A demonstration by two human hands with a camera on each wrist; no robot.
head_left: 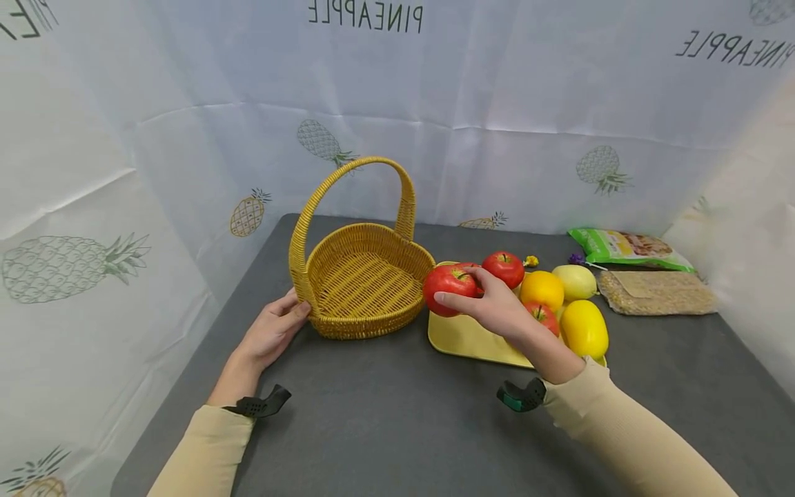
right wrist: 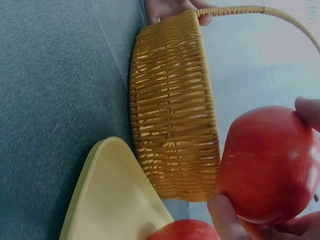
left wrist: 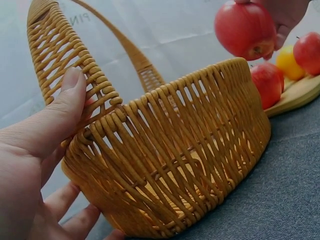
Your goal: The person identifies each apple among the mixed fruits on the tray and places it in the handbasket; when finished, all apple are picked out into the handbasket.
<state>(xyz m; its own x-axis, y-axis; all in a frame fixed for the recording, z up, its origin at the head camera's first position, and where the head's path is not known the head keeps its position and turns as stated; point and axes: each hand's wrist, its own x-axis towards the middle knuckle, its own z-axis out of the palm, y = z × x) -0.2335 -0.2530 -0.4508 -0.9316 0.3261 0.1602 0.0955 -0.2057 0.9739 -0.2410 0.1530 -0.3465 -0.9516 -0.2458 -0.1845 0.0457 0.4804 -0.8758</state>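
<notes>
My left hand (head_left: pixel 271 333) grips the yellow wicker basket (head_left: pixel 366 327) at its left side, thumb over the base of the tall handle (left wrist: pixel 60 50) and fingers spread along the outer wall. Nothing lies inside the basket. In my right hand (head_left: pixel 502 309) is a red apple (head_left: pixel 442 291), held between thumb and fingers. It is raised above the left end of the yellow tray (head_left: pixel 466 339), close to the basket's right rim. The right wrist view shows the held apple (right wrist: pixel 270 165) near the basket wall, with the tray below.
On the tray are more red apples (head_left: pixel 504 268), an orange fruit (head_left: pixel 542 290), a pale yellow-green fruit (head_left: pixel 576 281) and a yellow oval fruit (head_left: pixel 584 330). Behind them to the right lie a green-edged bag (head_left: pixel 633 250) and a clear bag of grains (head_left: pixel 661 293). Pineapple-print cloth surrounds the table.
</notes>
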